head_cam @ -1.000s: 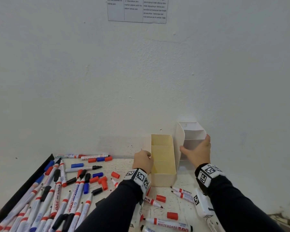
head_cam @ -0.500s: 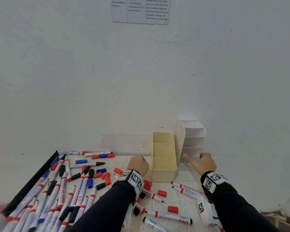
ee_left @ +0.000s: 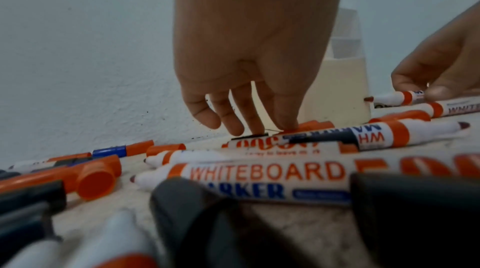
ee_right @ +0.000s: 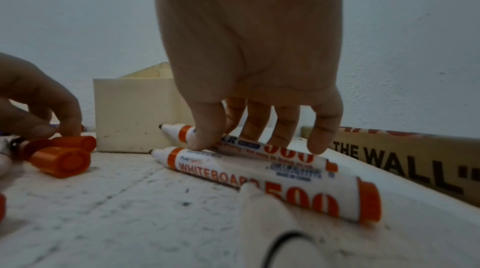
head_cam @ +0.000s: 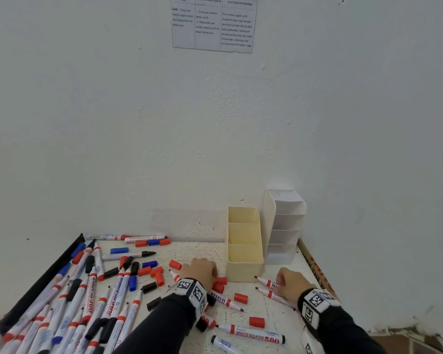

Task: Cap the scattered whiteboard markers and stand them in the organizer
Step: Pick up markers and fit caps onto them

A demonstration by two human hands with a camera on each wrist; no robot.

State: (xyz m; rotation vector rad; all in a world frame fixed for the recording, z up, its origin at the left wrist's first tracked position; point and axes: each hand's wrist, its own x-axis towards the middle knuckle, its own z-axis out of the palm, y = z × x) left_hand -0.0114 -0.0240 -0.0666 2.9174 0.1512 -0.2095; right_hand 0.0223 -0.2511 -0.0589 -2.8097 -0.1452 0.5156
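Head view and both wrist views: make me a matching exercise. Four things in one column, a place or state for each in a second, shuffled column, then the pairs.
Things:
1. Cream plastic three-compartment organizer
2. White stepped plastic organizer
3. Left hand
4. Right hand

Places or states:
A. fingertips on loose red caps
B. against the wall, rightmost
C. fingers on an uncapped red whiteboard marker
D. between the two hands, empty

Pairs: 1-D, 2-B, 3-A, 4-C

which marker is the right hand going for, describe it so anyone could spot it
Start at the cream organizer by the wall. Just right of its near corner lie two uncapped red markers side by side. The right hand pinches the farther marker, nearest the organizer; the nearer marker lies free.
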